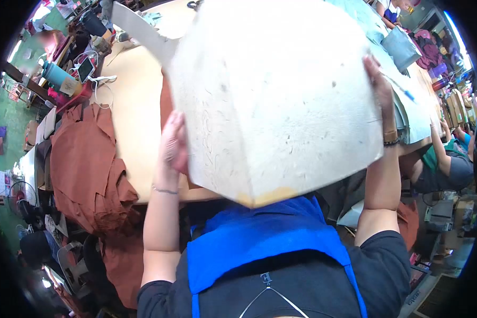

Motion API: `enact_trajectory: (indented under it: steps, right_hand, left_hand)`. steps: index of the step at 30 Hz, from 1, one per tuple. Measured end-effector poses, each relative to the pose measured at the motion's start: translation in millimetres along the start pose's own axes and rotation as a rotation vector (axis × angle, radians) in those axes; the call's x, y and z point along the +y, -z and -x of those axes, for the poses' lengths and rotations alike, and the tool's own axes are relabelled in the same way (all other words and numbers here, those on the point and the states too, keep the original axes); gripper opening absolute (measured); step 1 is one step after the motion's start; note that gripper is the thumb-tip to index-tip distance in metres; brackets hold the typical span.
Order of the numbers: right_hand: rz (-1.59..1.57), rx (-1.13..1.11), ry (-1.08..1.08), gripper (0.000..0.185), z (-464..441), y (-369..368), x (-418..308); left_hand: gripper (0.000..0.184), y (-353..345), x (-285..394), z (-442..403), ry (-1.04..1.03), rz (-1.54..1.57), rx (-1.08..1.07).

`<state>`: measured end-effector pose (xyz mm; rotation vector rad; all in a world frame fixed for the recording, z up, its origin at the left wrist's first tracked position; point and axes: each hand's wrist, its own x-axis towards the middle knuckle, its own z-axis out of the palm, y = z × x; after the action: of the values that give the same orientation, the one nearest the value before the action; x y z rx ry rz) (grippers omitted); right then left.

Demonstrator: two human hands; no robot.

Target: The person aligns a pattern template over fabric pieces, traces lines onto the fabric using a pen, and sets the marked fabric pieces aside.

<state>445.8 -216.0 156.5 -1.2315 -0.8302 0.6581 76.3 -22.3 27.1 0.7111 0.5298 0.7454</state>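
A large, stiff white cardboard sheet (297,106) fills the middle of the view, tilted above the table. It has dark scuffs, faint handwriting near its left side, a crease and a yellowish patch along the lower edge. A curved strip (143,32) sticks out at its upper left. My left hand (174,142) grips the left edge, its fingers partly hidden. On the opposite edge my right hand (380,90) has hold of the sheet, fingers curled along the side. Part of a reddish-brown piece (166,103) shows beneath the sheet; the rest is covered.
Reddish-brown material (85,164) hangs over the left end of the tan table (135,90). A blue tumbler (58,74), a phone (85,69) and white cables lie at the far left. Light-blue sheets (416,116) are stacked at the right. Other people (448,153) are at the right.
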Motion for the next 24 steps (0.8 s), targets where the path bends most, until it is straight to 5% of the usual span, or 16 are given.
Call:
enact_trajectory:
  steps: [2,5,13,24]
  right_hand:
    - [0.071,-0.094,-0.018,0.050,2,23,30]
    - [0.500,-0.030,-0.128,0.044,17,44,85]
    - [0.529,0.148,-0.259,0.058,41,33,147]
    - [0.747,0.131,-0.219,0.061,30,31,153]
  left_hand:
    - [0.055,41,5,2,-0.148,-0.289,0.257]
    - [0.056,64,8,12,-0.139,-0.604,0.248]
    - [0.051,74,18,11,-0.099,-1.128,0.303]
    - [0.058,61,26,4,-0.097,-1.235,0.393]
